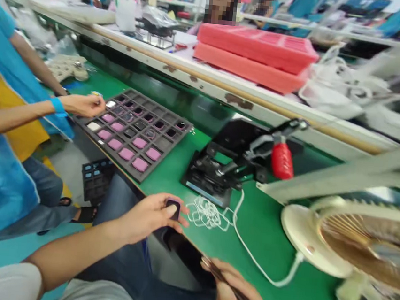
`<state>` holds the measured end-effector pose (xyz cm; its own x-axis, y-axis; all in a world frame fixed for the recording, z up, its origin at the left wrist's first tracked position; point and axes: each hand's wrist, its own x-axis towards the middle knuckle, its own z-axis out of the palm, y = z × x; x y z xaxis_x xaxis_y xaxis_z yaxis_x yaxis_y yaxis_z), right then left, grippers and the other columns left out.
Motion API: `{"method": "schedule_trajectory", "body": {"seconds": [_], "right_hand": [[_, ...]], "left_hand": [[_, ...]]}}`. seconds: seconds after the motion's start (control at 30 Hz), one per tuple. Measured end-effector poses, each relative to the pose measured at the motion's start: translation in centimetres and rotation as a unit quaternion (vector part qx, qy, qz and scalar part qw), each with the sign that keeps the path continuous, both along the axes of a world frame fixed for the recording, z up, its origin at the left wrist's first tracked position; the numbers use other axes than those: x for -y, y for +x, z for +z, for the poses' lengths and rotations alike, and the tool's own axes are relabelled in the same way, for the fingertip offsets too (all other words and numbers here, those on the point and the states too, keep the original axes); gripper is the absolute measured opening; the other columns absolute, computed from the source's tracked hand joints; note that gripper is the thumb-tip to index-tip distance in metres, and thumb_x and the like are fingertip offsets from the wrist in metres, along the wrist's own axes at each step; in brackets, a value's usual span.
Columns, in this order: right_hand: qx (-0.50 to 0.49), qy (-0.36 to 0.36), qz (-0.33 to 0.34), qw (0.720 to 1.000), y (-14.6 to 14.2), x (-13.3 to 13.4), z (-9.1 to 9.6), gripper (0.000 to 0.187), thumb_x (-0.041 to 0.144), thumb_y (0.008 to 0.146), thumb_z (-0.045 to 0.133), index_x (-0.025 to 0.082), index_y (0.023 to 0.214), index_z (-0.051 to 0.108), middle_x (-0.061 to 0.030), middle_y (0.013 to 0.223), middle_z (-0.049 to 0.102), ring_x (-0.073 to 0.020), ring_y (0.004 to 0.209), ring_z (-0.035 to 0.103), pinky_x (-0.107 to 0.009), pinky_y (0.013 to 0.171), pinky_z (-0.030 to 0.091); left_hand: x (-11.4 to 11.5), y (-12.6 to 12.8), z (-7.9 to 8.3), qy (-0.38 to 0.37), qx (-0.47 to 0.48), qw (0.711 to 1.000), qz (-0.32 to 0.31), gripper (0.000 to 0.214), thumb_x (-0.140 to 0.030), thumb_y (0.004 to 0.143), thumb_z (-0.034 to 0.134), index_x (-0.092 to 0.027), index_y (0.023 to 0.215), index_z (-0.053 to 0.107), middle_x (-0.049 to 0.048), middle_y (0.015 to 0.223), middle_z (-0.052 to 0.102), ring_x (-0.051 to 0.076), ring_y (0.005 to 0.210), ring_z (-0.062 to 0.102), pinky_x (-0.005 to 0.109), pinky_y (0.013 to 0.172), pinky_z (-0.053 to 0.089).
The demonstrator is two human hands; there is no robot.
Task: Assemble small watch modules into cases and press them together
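The left hand [149, 218] holds a small dark piece [172, 208] clamped in its grip. The right hand [239, 295] grips a slim dark tool [218, 275] beside the green bench [264, 250].

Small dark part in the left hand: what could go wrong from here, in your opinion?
The small dark part sits in the left hand, right at the edge of the green bench, so a slip could probably drop it to the floor. The thin dark tool in the right hand might scratch it if they meet. A co-worker's hand is over the dark tray and could knock its pink pieces out of place.
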<state>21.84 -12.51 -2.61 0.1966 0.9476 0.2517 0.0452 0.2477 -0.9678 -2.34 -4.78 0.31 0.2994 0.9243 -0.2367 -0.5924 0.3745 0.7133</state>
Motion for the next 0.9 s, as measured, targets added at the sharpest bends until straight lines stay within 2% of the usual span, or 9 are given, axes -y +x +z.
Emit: {"method": "schedule_trajectory", "body": {"seconds": [0.13,0.27,0.33,0.43,0.57,0.67,0.73,0.83,0.9], "right_hand": [[-0.06,0.002,0.028,0.998,-0.9,0.8,-1.5,0.009,0.02,0.091,0.084,0.022,0.1,0.082,-0.0123,0.11,0.081,-0.0287,0.094,0.082,-0.041,0.081,0.073],[-0.099,0.006,0.019,0.995,-2.3,0.8,-1.5,0.008,0.019,0.092,0.083,0.022,0.1,0.082,-0.0104,0.109,0.082,-0.0258,0.087,0.083,-0.037,0.08,0.072],[-0.079,0.012,0.01,0.997,-2.5,1.0,-1.5,0.012,0.019,0.092,0.083,0.022,0.104,0.082,-0.0103,0.11,0.082,-0.026,0.089,0.083,-0.036,0.082,0.072],[0.008,0.052,-0.015,0.998,-2.5,1.1,-1.2,0.022,0.014,0.091,0.083,0.023,0.111,0.082,-0.0094,0.113,0.082,-0.0259,0.097,0.082,-0.036,0.088,0.071],[0.096,0.136,-0.004,0.986,-3.2,0.0,-0.6,0.031,0.003,0.089,0.078,0.023,0.112,0.081,-0.0082,0.116,0.081,-0.0287,0.108,0.08,-0.047,0.101,0.067],[0.1,0.176,0.011,0.979,-3.9,-1.2,-0.5,0.036,-0.003,0.089,0.075,0.023,0.114,0.079,-0.0075,0.116,0.081,-0.0306,0.113,0.078,-0.052,0.101,0.066],[0.103,0.184,0.017,0.977,-4.2,-1.8,-0.7,0.038,-0.005,0.089,0.074,0.022,0.115,0.078,-0.0075,0.117,0.08,-0.0314,0.115,0.077,-0.053,0.102,0.066],[0.116,0.179,0.035,0.976,-4.5,-2.4,-1.3,0.04,-0.006,0.089,0.074,0.022,0.117,0.078,-0.0081,0.119,0.08,-0.0325,0.12,0.075,-0.055,0.104,0.065],[0.124,0.177,0.051,0.975,-4.5,-2.6,-1.7,0.04,-0.006,0.089,0.074,0.021,0.118,0.078,-0.0084,0.12,0.08,-0.0326,0.12,0.075,-0.056,0.105,0.064]], "left_hand": [[0.8,-0.5,-0.8,-0.02,0.009,0.999,-0.027,0.041,-0.038,0.091,0.085,-0.015,0.122,0.072,0.0094,0.092,0.075,0.025,0.088,0.077,0.04,0.083,0.06],[1.3,-0.5,-1.0,-0.094,0.092,0.991,-0.03,0.037,-0.027,0.089,0.086,-0.014,0.121,0.074,0.0088,0.098,0.07,0.022,0.091,0.073,0.034,0.079,0.058],[1.3,-0.3,-0.8,-0.13,0.143,0.98,-0.054,0.028,-0.027,0.093,0.081,-0.012,0.116,0.075,0.0068,0.094,0.066,0.016,0.081,0.066,0.027,0.068,0.051],[1.5,0.2,-0.6,-0.142,0.171,0.97,-0.093,0.025,-0.025,0.093,0.08,-0.014,0.115,0.076,0.0039,0.089,0.062,0.011,0.068,0.056,0.024,0.057,0.04],[1.6,1.2,-0.8,-0.098,0.124,0.981,-0.11,0.028,-0.028,0.085,0.089,-0.015,0.108,0.079,0.0122,0.107,0.07,0.017,0.084,0.063,0.027,0.066,0.044],[1.6,1.7,-1.3,-0.07,0.058,0.989,-0.12,0.033,-0.034,0.084,0.092,-0.014,0.108,0.08,0.0094,0.094,0.069,0.016,0.084,0.061,0.026,0.07,0.045],[1.6,1.9,-1.7,-0.055,0.011,0.992,-0.114,0.038,-0.038,0.086,0.09,-0.015,0.115,0.08,0.0061,0.086,0.068,0.014,0.077,0.061,0.026,0.068,0.047],[1.8,2.0,-1.9,-0.028,-0.046,0.993,-0.101,0.044,-0.042,0.089,0.087,-0.018,0.125,0.077,0.0081,0.102,0.073,0.016,0.081,0.067,0.03,0.072,0.055],[2.0,1.9,-1.7,-0.021,-0.073,0.993,-0.094,0.044,-0.043,0.09,0.086,-0.02,0.127,0.076,0.0094,0.111,0.075,0.019,0.093,0.071,0.034,0.083,0.06]]}}
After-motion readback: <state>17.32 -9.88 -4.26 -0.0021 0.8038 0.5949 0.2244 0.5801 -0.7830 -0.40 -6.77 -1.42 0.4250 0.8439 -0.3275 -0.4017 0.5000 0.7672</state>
